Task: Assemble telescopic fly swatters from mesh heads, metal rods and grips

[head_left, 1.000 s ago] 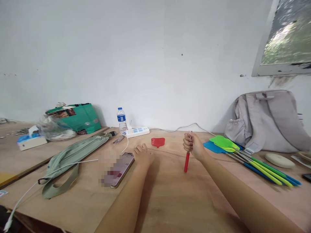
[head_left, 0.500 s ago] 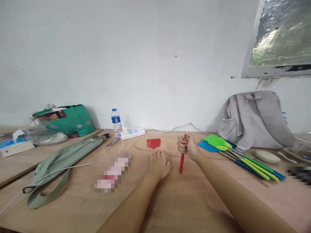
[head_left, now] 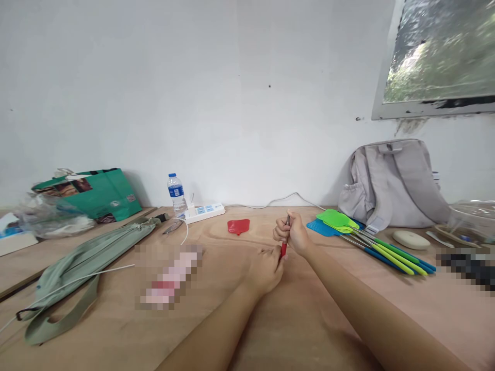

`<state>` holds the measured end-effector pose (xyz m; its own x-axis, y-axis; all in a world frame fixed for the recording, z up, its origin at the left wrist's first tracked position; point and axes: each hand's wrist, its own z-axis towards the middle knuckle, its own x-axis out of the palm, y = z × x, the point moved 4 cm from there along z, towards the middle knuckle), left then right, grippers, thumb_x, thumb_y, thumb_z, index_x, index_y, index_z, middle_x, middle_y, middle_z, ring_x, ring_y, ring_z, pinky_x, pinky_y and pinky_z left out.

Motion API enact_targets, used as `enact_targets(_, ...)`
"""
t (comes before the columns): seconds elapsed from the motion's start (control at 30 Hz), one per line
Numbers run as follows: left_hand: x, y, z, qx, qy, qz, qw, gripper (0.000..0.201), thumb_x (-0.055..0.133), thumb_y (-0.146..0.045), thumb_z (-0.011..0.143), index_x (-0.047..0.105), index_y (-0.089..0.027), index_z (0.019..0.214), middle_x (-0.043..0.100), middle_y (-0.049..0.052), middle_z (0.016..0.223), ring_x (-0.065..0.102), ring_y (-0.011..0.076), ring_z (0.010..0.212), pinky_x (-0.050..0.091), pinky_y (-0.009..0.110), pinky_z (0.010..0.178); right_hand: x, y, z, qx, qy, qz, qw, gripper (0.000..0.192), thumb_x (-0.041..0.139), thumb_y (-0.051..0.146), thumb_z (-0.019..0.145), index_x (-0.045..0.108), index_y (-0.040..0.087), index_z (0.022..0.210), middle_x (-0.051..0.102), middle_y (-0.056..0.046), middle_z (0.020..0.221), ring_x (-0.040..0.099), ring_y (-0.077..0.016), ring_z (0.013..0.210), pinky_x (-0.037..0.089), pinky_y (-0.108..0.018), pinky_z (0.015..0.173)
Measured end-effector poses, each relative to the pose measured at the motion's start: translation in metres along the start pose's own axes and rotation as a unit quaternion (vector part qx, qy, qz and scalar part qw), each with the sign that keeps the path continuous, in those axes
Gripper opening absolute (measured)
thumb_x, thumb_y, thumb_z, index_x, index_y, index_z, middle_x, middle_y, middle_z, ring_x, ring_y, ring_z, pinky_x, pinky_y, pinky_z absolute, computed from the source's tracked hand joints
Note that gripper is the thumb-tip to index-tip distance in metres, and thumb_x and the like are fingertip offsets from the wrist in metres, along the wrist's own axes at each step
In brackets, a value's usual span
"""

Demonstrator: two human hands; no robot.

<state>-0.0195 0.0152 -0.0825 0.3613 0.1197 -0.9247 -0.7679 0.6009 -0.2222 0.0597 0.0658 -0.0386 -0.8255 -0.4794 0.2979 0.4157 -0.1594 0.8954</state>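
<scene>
Right hand: your right hand (head_left: 293, 233) is fisted around the red handle (head_left: 284, 248), held upright over the tabletop (head_left: 309, 309).
Left hand: your left hand (head_left: 266, 268) curls loosely, fingertips at the handle's lower end.
Nearby: red swatter head (head_left: 238, 226) lies beyond; coloured swatters (head_left: 363, 237) lie right.
Obstruction: your hands hide most of the handle.

Red handle (head_left: 283, 250) mostly hidden behind left hand (head_left: 266, 269).

Plywood table (head_left: 116, 330) with green pouch (head_left: 83, 257), water bottle (head_left: 176, 195), power strip (head_left: 204, 211), flyswatters (head_left: 367, 239), grey backpack (head_left: 390, 183).
</scene>
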Motion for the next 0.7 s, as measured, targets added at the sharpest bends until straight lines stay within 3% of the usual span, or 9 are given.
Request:
enact_targets(0.23, 0.006, 0.009, 0.0, -0.043, 0.01, -0.032, 0.999, 0.033, 0.022, -0.036, 0.089, 0.047, -0.016, 0.093, 0.061, 0.009, 0.084, 0.057, 0.0209, 0.079, 0.039, 0.031, 0.071, 0.01, -0.007, 0.0, -0.01, -0.023, -0.015, 1.0, 0.052, 0.022, 0.061, 0.076, 0.019, 0.023, 0.04, 0.01, 0.008, 0.035, 0.01, -0.0063, 0.032, 0.01, -0.022, 0.033)
enact_targets(0.43, 0.009, 0.011, 0.001, -0.057, -0.001, -0.035, 0.998, 0.032, 0.021, -0.035, 0.089, 0.046, -0.016, 0.094, 0.062, 0.009, 0.082, 0.058, 0.0207, 0.075, 0.041, 0.031, 0.066, 0.008, -0.014, 0.0, -0.04, -0.085, -0.02, 0.995, 0.054, 0.029, 0.066, 0.074, 0.02, 0.022, 0.044, 0.01, 0.01, 0.037, 0.007, -0.0048, 0.034, 0.008, -0.02, 0.034)
enact_targets(0.7, 0.008, 0.012, 0.0, -0.038, 0.002, -0.039, 0.999, 0.028, 0.023, -0.029, 0.088, 0.045, -0.015, 0.096, 0.062, 0.009, 0.085, 0.058, 0.0203, 0.075, 0.042, 0.031, 0.066, 0.014, -0.025, -0.002, -0.073, -0.073, -0.05, 0.993, 0.054, 0.035, 0.071, 0.069, 0.025, 0.022, 0.049, 0.015, 0.009, 0.04, 0.012, -0.006, 0.036, 0.012, -0.021, 0.035)
